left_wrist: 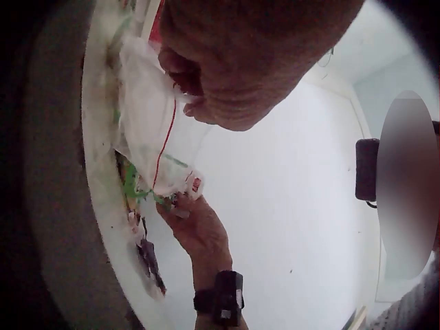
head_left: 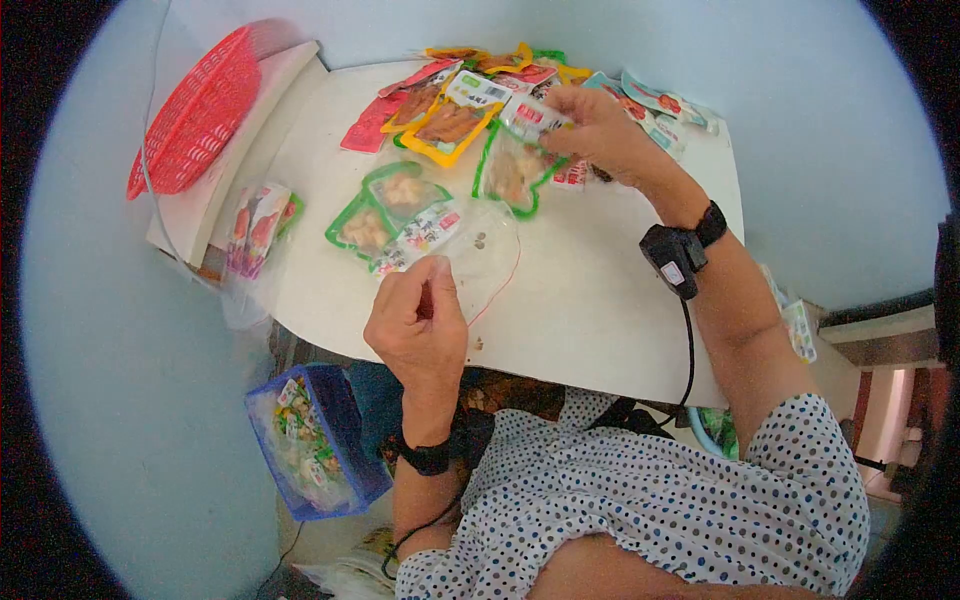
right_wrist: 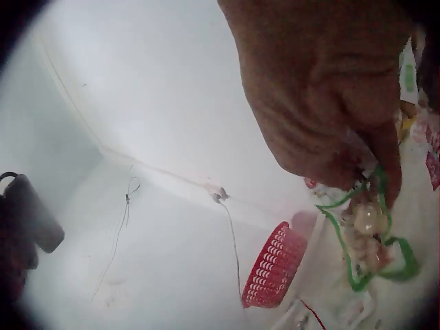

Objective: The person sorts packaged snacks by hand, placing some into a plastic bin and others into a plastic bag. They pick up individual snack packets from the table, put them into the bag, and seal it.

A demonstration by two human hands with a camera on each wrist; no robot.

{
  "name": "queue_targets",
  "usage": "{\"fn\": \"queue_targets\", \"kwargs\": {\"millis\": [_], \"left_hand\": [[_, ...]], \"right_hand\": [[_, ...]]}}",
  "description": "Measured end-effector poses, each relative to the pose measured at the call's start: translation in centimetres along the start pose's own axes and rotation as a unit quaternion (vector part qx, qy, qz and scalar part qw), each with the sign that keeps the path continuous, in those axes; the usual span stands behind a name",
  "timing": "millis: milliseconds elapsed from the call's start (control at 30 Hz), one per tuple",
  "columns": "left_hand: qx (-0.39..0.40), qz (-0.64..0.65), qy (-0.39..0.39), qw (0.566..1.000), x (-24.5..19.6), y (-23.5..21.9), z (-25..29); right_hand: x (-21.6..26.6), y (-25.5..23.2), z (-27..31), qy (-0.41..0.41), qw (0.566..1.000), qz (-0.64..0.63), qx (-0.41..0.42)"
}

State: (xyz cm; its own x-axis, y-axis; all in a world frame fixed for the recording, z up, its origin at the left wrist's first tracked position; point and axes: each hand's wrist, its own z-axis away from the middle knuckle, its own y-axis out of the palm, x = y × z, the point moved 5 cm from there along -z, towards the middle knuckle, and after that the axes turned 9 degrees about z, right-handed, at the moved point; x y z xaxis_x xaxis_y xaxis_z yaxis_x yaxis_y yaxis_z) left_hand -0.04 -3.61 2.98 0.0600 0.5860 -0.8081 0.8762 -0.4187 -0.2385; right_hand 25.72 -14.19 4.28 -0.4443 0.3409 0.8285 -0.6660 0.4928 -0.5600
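Observation:
My left hand [head_left: 420, 315] pinches the edge of a clear plastic bag [head_left: 490, 255] with a thin red line along its mouth. In the left wrist view that bag [left_wrist: 148, 96] hangs from the curled fingers. Two green-edged food packets [head_left: 405, 190] lie beyond the left hand, their white label ends overlapped by the bag. Farther right, my right hand [head_left: 610, 135] pinches the white top of another green-edged packet [head_left: 510, 175]. Pale, rounded pieces show through this packet [right_wrist: 368, 220] in the right wrist view. The right fingertips are partly hidden behind the hand there.
A pile of yellow-edged packets [head_left: 450, 120] and red packets [head_left: 365, 125] lies at the table's back, with blue-white packets [head_left: 670, 105] to the right. A red basket [head_left: 205, 115] leans at the left wall. Below the table's front edge stands a blue bin [head_left: 370, 480] holding packets.

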Motion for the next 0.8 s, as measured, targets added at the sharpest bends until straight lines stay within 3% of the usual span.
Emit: {"fn": "queue_targets", "kwargs": {"millis": [67, 167, 267, 300, 400, 500, 600, 700, 800], "left_hand": [[-0.008, 0.001, -0.005, 1.000, 0.1, -0.2, -0.2], [-0.004, -0.007, -0.006, 1.000, 0.1, -0.1, -0.3], [0.012, -0.008, -0.007, 1.000, 0.1, 0.3, 0.1], [0.017, -0.013, -0.008, 1.000, 0.0, 0.4, 0.3], [0.021, 0.012, -0.001, 1.000, 0.4, 0.9, 0.7], [0.030, 0.016, 0.004, 0.999, 0.5, 1.4, 0.9], [0.042, 0.019, 0.001, 0.999, 0.4, 1.8, 1.1], [0.062, -0.006, 0.020, 0.998, 0.2, 2.2, 1.3], [0.086, -0.034, 0.043, 0.995, 0.3, 2.5, 1.6]], "right_hand": [[0.6, -1.0, -0.4, -0.114, 0.988, 0.041, -0.093], [1.8, -0.3, -0.3, -0.203, 0.977, 0.017, -0.059], [1.2, 0.6, 0.6, -0.138, 0.964, 0.227, -0.026], [0.9, 0.5, 0.4, -0.156, 0.950, 0.268, -0.045], [-0.2, 0.1, -0.1, -0.094, 0.909, 0.406, -0.012], [-1.0, -0.1, -0.2, -0.062, 0.916, 0.391, -0.067], [-1.6, 0.5, -0.2, -0.123, 0.908, 0.361, -0.176], [-1.6, 2.2, 0.0, -0.073, 0.870, 0.473, -0.120], [-1.0, 2.0, 0.3, -0.107, 0.876, 0.449, -0.139]]}}
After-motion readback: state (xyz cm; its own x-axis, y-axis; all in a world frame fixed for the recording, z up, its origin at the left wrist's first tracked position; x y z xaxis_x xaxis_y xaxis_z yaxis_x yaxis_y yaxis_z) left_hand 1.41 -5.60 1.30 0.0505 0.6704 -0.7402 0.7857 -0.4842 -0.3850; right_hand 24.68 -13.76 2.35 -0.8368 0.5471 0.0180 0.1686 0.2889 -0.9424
